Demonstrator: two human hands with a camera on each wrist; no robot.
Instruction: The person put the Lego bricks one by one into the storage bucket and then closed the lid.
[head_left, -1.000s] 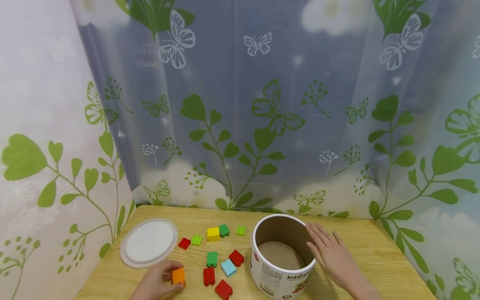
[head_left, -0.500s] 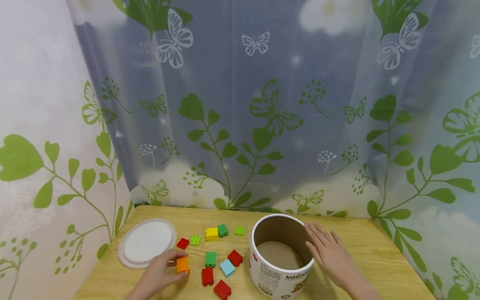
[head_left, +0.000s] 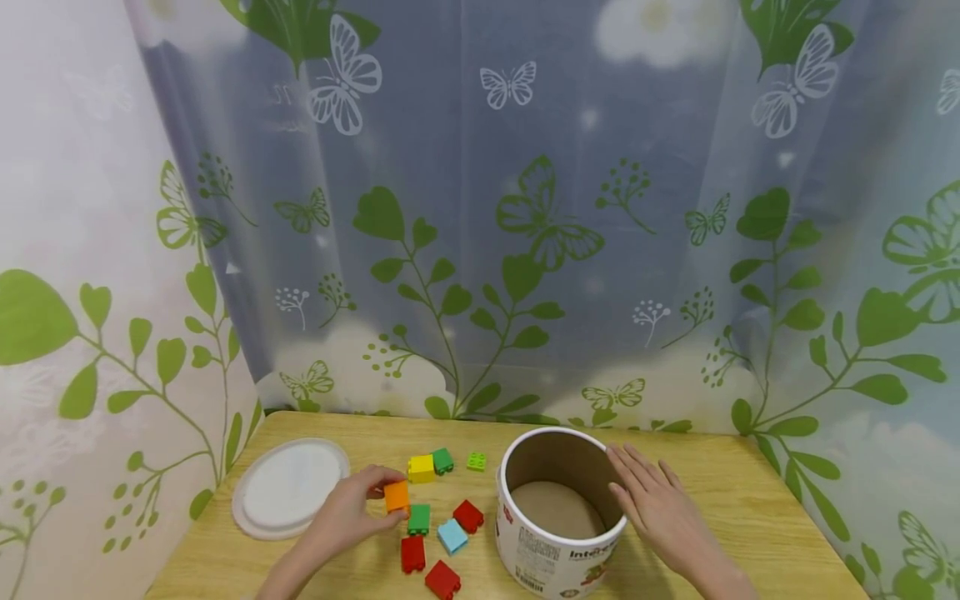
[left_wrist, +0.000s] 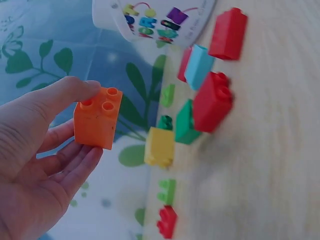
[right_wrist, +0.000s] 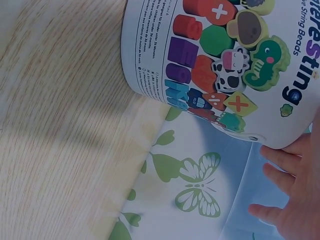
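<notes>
Hanging behind the pale wooden table (head_left: pixel 750 492) is a leaf-printed blue-and-white curtain (head_left: pixel 420 208); the left hand (head_left: pixel 351 512) pinches an orange plastic brick (head_left: pixel 397 496) between thumb and fingers; the right hand (head_left: pixel 658 507), fingers straight, touches a white cylindrical tub (head_left: pixel 519 535).

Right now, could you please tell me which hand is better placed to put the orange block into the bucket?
Probably the left hand: it pinches the orange block, while the right hand holds no block and lies at the rim of the bucket. The bucket is open on top.
</notes>
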